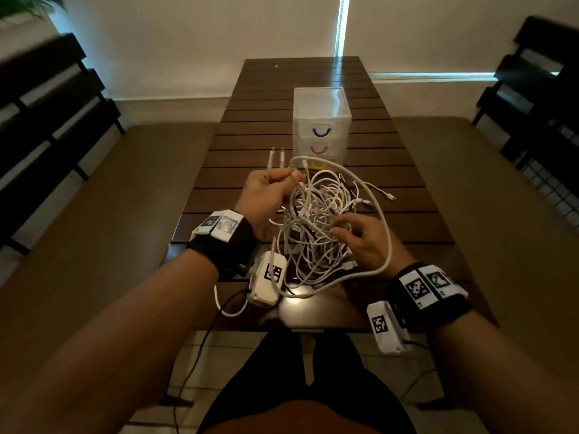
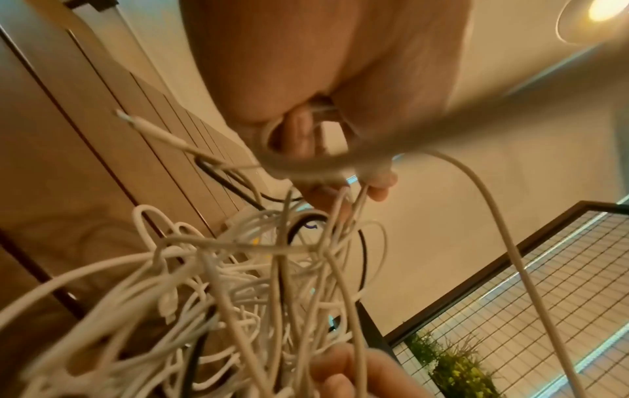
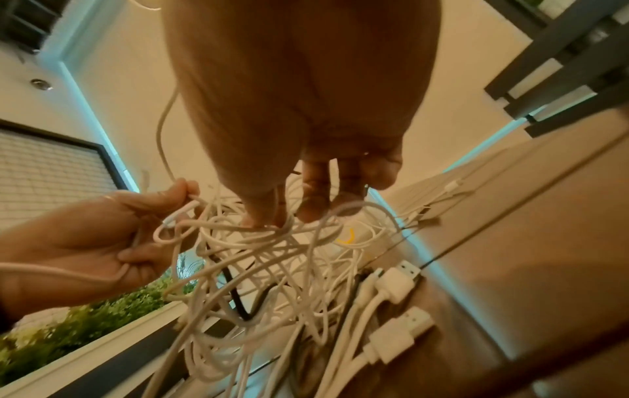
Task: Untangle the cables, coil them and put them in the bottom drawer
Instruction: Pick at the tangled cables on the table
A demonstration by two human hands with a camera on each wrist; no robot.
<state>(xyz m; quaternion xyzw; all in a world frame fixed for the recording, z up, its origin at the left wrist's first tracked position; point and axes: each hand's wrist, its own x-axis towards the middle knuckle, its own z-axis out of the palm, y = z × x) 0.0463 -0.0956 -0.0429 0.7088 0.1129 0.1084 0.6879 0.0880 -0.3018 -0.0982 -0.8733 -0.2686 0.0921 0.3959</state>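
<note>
Head view: my left hand (image 1: 269,189) is clenched on two cable ends, lifted above the tangle (image 1: 316,220), which sits mid-bench toward the near edge, in front of the drawers (image 1: 321,126). My right hand (image 1: 363,238) rests on the tangle, fingers (image 1: 340,231) loosely spread, gripping nothing. I'd pin the heap with the right, draw the ends out slowly, and stop wherever a loop tightens. All drawers look closed.

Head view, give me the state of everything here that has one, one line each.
Tangled white cables: knotted, lifted partly off the slatted wooden table.
Clear plastic three-drawer box: all drawers closed.
Left hand: gripping cable ends.
Right hand: fingers in the tangle.
</note>
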